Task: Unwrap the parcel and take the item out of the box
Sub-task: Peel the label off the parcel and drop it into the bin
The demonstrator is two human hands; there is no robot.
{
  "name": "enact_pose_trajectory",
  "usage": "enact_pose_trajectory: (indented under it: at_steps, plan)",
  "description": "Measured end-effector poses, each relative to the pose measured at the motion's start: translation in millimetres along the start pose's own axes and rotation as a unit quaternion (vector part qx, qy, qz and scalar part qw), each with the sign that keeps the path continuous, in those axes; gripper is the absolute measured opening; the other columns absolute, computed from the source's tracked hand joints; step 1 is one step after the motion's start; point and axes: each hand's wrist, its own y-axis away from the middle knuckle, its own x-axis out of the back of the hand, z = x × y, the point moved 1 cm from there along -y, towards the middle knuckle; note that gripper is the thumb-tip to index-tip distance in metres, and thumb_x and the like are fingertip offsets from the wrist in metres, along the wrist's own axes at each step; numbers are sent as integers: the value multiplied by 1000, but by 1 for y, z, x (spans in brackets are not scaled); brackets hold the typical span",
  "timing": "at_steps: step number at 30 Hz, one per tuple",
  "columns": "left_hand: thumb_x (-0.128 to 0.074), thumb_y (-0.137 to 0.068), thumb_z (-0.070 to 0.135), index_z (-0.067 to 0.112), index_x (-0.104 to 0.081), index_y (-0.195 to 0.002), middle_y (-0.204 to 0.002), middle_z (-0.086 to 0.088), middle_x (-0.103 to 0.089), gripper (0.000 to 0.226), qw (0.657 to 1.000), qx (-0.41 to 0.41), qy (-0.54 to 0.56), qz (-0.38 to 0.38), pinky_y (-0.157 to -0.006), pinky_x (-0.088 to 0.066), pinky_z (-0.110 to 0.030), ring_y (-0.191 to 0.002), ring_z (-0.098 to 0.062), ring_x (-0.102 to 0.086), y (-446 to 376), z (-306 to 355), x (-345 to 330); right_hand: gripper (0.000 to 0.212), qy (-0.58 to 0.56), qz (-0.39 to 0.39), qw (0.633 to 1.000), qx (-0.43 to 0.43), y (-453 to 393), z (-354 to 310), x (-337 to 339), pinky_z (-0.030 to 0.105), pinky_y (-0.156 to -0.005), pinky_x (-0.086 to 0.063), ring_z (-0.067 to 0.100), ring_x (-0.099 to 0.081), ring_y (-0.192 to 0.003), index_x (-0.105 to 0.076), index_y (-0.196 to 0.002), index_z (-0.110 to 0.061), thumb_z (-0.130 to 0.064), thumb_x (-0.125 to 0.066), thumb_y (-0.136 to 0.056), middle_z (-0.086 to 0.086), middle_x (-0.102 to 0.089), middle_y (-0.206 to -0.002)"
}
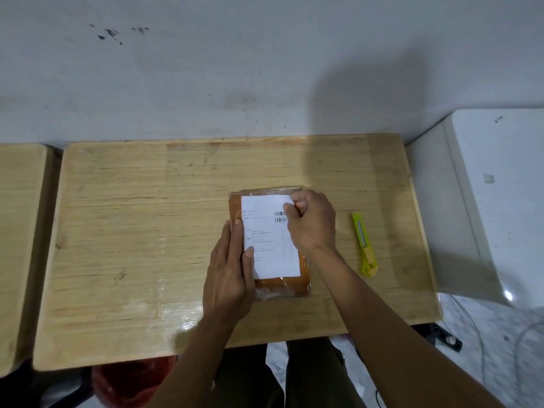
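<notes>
A flat brown parcel (282, 285), wrapped in clear tape, lies on the wooden table (132, 231) right of centre. A white shipping label (270, 240) with barcodes covers most of its top. My left hand (229, 272) lies flat along the parcel's left edge, fingers together, pressing it down. My right hand (312, 222) is at the parcel's upper right, fingers curled and pinching the label's top right corner, which looks slightly lifted.
A yellow-green utility knife (365, 245) lies on the table just right of the parcel. A second wooden table (20, 231) stands to the left, a white appliance (485, 201) to the right. Cables and a power strip (447, 338) lie on the floor.
</notes>
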Motion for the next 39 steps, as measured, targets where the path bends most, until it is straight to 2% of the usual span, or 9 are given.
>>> enact_pose_trajectory:
  at_steps: [3,8,13,19,22,29,33,36,39]
  plan:
    - [-37,-105,24,10,-23,-157,-163,-1,-22,56,1000,9,8,-6,-119,-28,-35,-153,-13,-16,0,-1,0,8,0,6,1000,0,-2,-2,-1,43,-80,-56,21,-61,-95,-65,-92,-27,-20,-69,-89,-3,-63,-93]
    - [-38,-104,22,6,-25,-156,-162,-2,-22,55,1000,3,4,-1,-117,-31,-40,-152,-18,-19,0,1,0,9,17,2,999,28,-4,-1,-3,45,-73,-56,22,-63,-89,-65,-86,-29,-21,-69,-89,-4,-66,-89]
    - [-41,-103,18,3,-27,-154,-162,-5,-25,55,1000,-6,6,5,-117,-35,-46,-152,-20,-20,0,0,-1,3,66,11,992,106,5,2,3,44,-75,-49,19,-48,-99,-63,-90,-20,-22,-65,-92,-6,-63,-97]
    - [-38,-104,20,-1,-30,-152,-160,-6,-26,53,1000,-16,0,14,-116,-36,-46,-151,-24,-25,0,3,-1,6,44,2,992,116,6,3,9,33,-76,-49,17,-56,-99,-65,-91,-20,-25,-63,-94,-20,-59,-88]
    - [-38,-105,20,3,-27,-154,-161,-2,-23,54,1000,1,11,7,-116,-36,-48,-152,-19,-21,0,2,-1,8,38,-6,992,121,7,3,12,28,-76,-46,14,-55,-100,-64,-91,-20,-26,-62,-96,-26,-52,-82]
    - [-39,-105,22,7,-25,-156,-162,-1,-21,55,1000,17,20,2,-116,-37,-47,-152,-17,-20,0,1,-1,11,28,-23,993,117,11,2,18,10,-72,-35,11,-50,-100,-65,-95,-16,-25,-60,-97,-22,-50,-84]
    - [-38,-105,23,7,-25,-156,-163,-3,-23,55,1000,21,11,-2,-116,-36,-45,-152,-16,-20,0,0,-2,7,51,-3,990,129,6,0,17,28,-74,-44,13,-53,-98,-66,-94,-18,-25,-63,-95,-15,-57,-84]
    - [-39,-104,22,7,-27,-155,-162,-4,-25,55,1000,17,8,-1,-117,-35,-44,-152,-18,-21,1,0,-2,9,51,-6,991,125,1,-2,11,30,-73,-48,16,-54,-95,-66,-102,-19,-21,-65,-93,-9,-64,-84]
    - [-39,-104,21,6,-26,-155,-162,-5,-25,54,1000,17,7,1,-117,-34,-43,-152,-18,-21,0,0,-3,8,69,-31,984,159,-1,-2,9,29,-71,-44,18,-53,-87,-67,-99,-16,-18,-65,-92,-8,-58,-76]
